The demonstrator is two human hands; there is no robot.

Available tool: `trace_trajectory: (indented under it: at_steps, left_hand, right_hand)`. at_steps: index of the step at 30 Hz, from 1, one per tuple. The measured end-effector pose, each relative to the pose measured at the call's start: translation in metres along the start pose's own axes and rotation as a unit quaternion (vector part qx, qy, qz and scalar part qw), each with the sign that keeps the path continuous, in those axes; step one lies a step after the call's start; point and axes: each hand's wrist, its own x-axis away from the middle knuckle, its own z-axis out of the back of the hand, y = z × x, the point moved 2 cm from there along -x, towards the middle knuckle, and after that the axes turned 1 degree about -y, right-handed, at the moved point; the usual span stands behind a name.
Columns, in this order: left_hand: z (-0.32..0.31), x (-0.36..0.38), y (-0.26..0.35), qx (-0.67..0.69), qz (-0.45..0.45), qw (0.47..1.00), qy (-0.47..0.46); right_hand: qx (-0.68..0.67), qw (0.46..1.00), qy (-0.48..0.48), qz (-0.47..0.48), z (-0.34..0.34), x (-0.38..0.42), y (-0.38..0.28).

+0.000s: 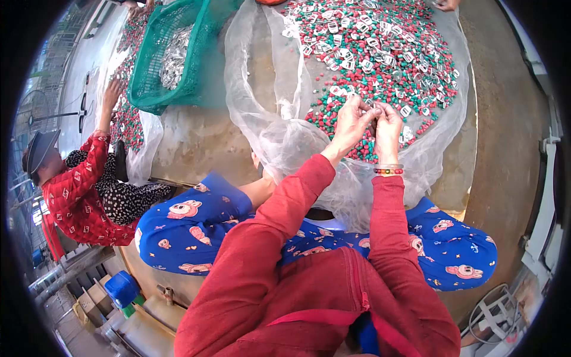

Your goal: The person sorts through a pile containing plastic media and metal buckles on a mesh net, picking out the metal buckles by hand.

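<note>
My left hand (353,124) and my right hand (388,128) meet over the near part of a pile of small red and green pieces (363,80). Fingertips and thumbs of both hands are pinched together; whatever is between them is too small to make out. White and silvery buckle-like pieces (389,60) are scattered through the pile. Beneath it lies a sheer white net cloth (282,140), bunched up around the near and left edges. A beaded bracelet and a bangle circle my right wrist.
A green plastic basket (138,83) holding silvery pieces stands at the upper left. Beyond it, a person in a red patterned top (83,199) reaches into another pile (126,119). Part of another person's hand (446,5) shows at the top right. A blue container (122,289) is at lower left.
</note>
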Motion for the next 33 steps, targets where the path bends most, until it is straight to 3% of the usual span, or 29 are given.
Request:
trace_trajectory:
  at_steps: [1, 4, 7, 11, 14, 15, 17, 20, 24, 27, 28, 31, 33]
  left_hand:
    - [0.000, 0.000, -0.003, 0.026, 0.030, 0.999, -0.018]
    - [0.000, -0.001, -0.010, 0.280, 0.056, 0.955, -0.086]
    - [-0.001, -0.004, -0.017, 0.366, 0.096, 0.921, -0.090]
    - [0.016, -0.009, 0.011, 0.367, 0.077, 0.927, -0.034]
    - [0.037, -0.020, 0.032, 0.135, -0.071, 0.988, 0.015]
    - [0.039, -0.022, 0.033, 0.146, -0.071, 0.987, 0.004]
    - [0.047, -0.022, 0.045, 0.239, -0.004, 0.971, -0.030]
    - [0.049, -0.022, 0.047, 0.261, 0.001, 0.964, 0.042]
    - [0.040, -0.017, 0.047, 0.330, 0.107, 0.937, -0.044]
    - [0.048, -0.014, 0.066, 0.046, -0.054, 0.994, 0.078]
    - [0.050, -0.014, 0.065, -0.003, -0.107, 0.991, 0.075]
    - [0.056, -0.021, 0.057, -0.149, -0.162, 0.974, -0.048]
    - [0.059, -0.028, 0.061, -0.178, -0.192, 0.960, -0.104]
  right_hand:
    - [-0.015, 1.000, 0.017, -0.005, -0.002, 0.001, -0.004]
    - [-0.131, 0.983, -0.085, -0.096, -0.001, 0.000, -0.011]
    - [-0.167, 0.974, -0.091, -0.121, -0.015, 0.008, -0.022]
    - [-0.117, 0.982, -0.099, -0.115, -0.038, 0.018, -0.044]
    - [0.160, 0.980, -0.120, 0.020, -0.046, 0.014, -0.055]
    - [0.191, 0.975, -0.100, 0.057, -0.052, 0.019, -0.063]
    - [0.183, 0.979, -0.063, 0.067, -0.054, 0.016, -0.058]
    - [0.185, 0.970, -0.038, 0.150, -0.057, 0.017, -0.049]
    - [0.247, 0.925, 0.040, 0.287, -0.058, 0.018, -0.042]
    - [0.263, 0.929, 0.016, 0.262, -0.044, 0.004, -0.034]
    - [0.128, 0.979, -0.006, 0.161, -0.045, 0.003, -0.034]
    - [0.073, 0.997, -0.038, 0.002, -0.034, 0.004, -0.048]
    - [0.147, 0.985, -0.088, -0.034, -0.026, 0.001, -0.055]
